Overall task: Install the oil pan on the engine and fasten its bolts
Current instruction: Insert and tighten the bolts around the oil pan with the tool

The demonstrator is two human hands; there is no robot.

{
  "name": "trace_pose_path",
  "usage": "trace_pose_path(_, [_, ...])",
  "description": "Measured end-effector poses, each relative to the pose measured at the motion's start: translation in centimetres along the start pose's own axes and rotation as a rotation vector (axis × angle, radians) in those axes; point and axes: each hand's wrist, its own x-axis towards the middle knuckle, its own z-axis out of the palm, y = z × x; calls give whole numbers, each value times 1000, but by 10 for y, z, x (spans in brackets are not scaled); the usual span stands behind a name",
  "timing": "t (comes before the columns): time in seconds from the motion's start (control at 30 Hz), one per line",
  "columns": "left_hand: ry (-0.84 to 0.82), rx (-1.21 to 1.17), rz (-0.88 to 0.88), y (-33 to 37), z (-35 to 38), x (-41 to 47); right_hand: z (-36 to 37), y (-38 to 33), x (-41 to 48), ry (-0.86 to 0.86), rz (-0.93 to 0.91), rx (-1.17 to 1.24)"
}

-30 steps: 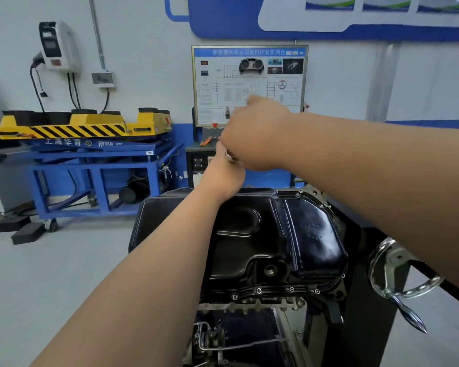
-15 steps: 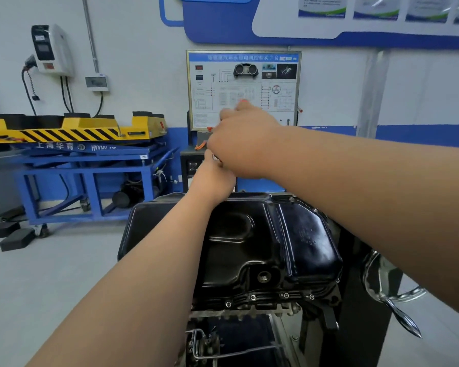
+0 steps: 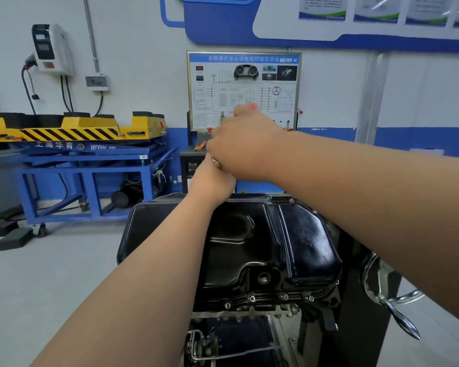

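Four bolts [image 3: 252, 298] dot the near flange of the glossy black oil pan [image 3: 249, 247]; left hand [image 3: 212, 182] and right hand [image 3: 245, 147] meet at its far edge, their grips hidden.

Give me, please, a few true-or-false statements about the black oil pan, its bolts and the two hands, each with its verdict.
1. The glossy black metal oil pan sits on the engine. True.
2. Both hands rest on the pan's near flange. False: the left hand and right hand meet above its far edge.
3. Silver bolts sit along the near flange. True.
4. A chrome handwheel stands left of the pan. False: the chrome handwheel stands to its right.
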Motion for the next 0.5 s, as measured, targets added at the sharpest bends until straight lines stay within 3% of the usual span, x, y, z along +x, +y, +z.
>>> trace_pose_path(0.1, [17, -161, -64, 11, 0, 3, 6, -3, 1, -136, 277, 385])
trace_pose_path(0.17, [-30, -229, -189, 13, 1, 6, 7, -8, 6, -167, 333, 539])
trace_pose_path(0.37, [-28, -213, -77, 4, 0, 0, -5, 6, 7, 60, -56, -30])
trace_pose_path(0.43, [-5, -101, -36, 2, 0, 1, 1, 3, 8, 48, -76, -38])
trace_pose_path(0.5, [36, -122, -56, 5, -4, -1, 5, 3, 6, 39, 63, 144])
